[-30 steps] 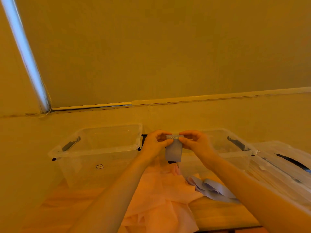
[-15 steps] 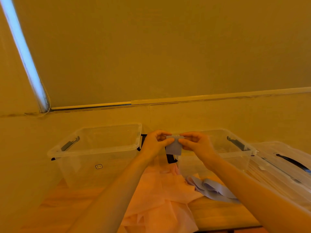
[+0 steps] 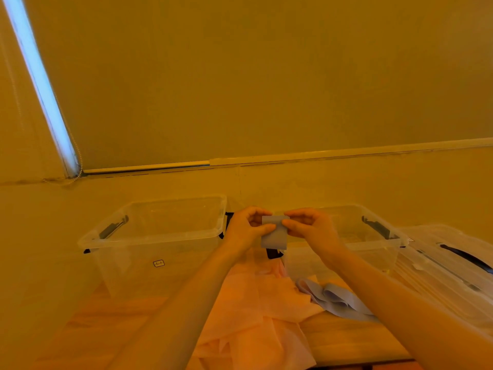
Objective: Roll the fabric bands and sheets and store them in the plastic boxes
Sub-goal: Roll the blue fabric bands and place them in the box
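Band (image 3: 274, 233), blue, is held up between both boxes, its free end hanging short. Left hand (image 3: 246, 231) and right hand (image 3: 310, 229) each pinch its top edge. Advice: keep the turns tight and edges level, then lower the roll into a box (image 3: 160, 236). Pink sheet (image 3: 256, 311) waits on the desk (image 3: 106, 329).

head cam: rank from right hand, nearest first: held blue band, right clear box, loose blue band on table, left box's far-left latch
From the right hand:
1. held blue band, pinched in its fingers.
2. right clear box, just behind it.
3. loose blue band, below on the table.
4. left box's far-left latch, far left.
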